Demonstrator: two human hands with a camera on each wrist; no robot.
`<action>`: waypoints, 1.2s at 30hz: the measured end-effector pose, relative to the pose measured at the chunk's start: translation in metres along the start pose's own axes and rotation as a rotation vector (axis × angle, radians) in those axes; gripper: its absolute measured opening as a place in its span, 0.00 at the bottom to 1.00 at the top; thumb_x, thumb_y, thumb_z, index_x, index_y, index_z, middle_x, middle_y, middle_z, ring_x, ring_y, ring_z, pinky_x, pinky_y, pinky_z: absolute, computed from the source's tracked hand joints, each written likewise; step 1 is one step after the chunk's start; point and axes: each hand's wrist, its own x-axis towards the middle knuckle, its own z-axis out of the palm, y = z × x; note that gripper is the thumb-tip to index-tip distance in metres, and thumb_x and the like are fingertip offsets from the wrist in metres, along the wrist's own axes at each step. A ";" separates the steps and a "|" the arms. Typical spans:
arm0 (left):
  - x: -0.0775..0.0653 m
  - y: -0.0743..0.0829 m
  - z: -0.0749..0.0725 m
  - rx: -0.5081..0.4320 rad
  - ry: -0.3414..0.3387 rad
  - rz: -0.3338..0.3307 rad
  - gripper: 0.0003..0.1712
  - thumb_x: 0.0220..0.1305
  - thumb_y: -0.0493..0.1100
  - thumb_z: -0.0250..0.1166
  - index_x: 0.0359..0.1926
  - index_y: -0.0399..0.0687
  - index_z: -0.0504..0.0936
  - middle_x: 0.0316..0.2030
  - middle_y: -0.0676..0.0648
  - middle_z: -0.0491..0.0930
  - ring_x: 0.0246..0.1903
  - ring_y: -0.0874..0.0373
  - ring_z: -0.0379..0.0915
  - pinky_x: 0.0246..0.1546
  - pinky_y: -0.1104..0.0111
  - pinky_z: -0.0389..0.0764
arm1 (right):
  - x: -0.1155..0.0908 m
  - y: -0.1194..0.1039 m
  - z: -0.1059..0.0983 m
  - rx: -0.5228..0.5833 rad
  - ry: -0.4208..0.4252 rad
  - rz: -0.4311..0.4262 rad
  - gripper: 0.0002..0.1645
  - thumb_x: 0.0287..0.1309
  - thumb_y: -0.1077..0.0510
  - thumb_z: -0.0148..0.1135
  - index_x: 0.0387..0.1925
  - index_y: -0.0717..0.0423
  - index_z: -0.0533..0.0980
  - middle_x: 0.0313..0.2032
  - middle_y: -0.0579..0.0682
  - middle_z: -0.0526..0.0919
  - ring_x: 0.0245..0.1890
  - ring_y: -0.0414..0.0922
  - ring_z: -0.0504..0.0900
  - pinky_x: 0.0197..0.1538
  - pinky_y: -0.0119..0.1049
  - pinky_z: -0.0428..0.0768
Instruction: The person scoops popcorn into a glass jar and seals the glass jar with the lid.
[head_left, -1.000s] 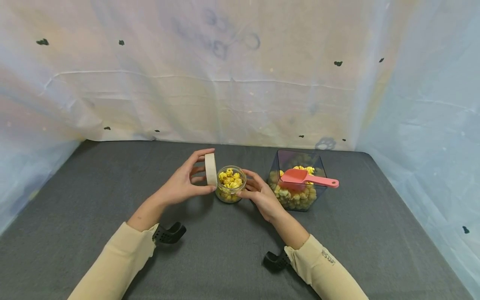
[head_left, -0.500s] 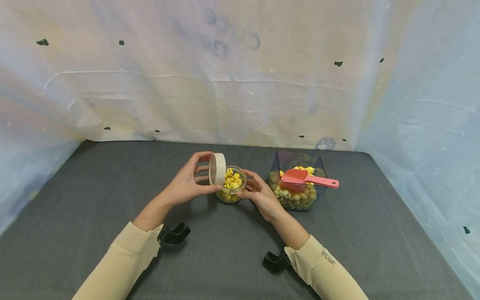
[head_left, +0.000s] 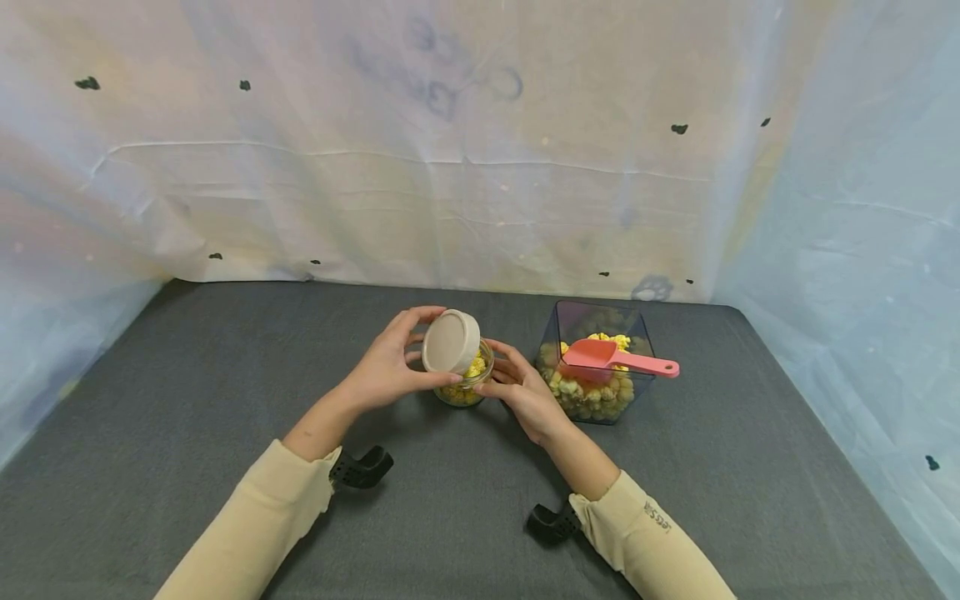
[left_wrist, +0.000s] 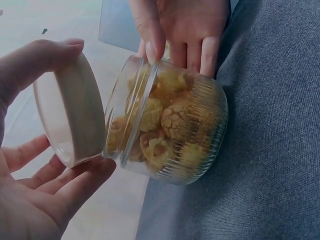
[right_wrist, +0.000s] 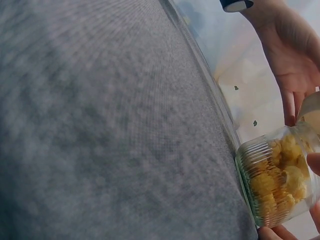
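Note:
A ribbed glass jar [left_wrist: 175,120] filled with yellow popcorn [head_left: 477,365] stands on the dark cloth. My right hand [head_left: 525,396] grips the jar from its right side, thumb at the front near the rim. Between the thumb and fingers of my left hand [head_left: 390,362] is a round cream lid [head_left: 450,342], held by its edge. The lid is tilted over the left part of the jar mouth and hides some of the popcorn. In the left wrist view, the lid's edge is close to the glass rim.
Right of the jar stands a clear dark-tinted bin [head_left: 555,333] with more popcorn inside. A pink scoop [head_left: 600,354] lies across its top, handle sticking out over the right edge. A pale sheet [head_left: 465,217] hangs behind the grey-covered table [head_left: 450,517].
My left hand has moved right, bringing the lid from upright beside the jar to tilted over its mouth, top face now showing. My right hand has stayed at the jar.

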 end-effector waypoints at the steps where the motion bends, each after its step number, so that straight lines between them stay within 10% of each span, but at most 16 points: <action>1: 0.000 0.000 0.001 0.008 -0.001 0.003 0.49 0.47 0.40 0.77 0.69 0.49 0.61 0.63 0.42 0.60 0.61 0.43 0.67 0.56 0.51 0.76 | 0.000 0.000 0.000 -0.001 -0.001 -0.001 0.42 0.58 0.67 0.59 0.72 0.51 0.56 0.69 0.62 0.60 0.70 0.58 0.59 0.68 0.57 0.62; 36: 0.008 0.002 0.011 0.263 -0.017 0.014 0.50 0.49 0.45 0.77 0.70 0.40 0.62 0.65 0.38 0.64 0.61 0.42 0.66 0.56 0.50 0.75 | 0.000 -0.001 -0.001 -0.002 -0.003 0.029 0.45 0.58 0.66 0.59 0.73 0.53 0.52 0.69 0.63 0.59 0.71 0.58 0.56 0.69 0.58 0.59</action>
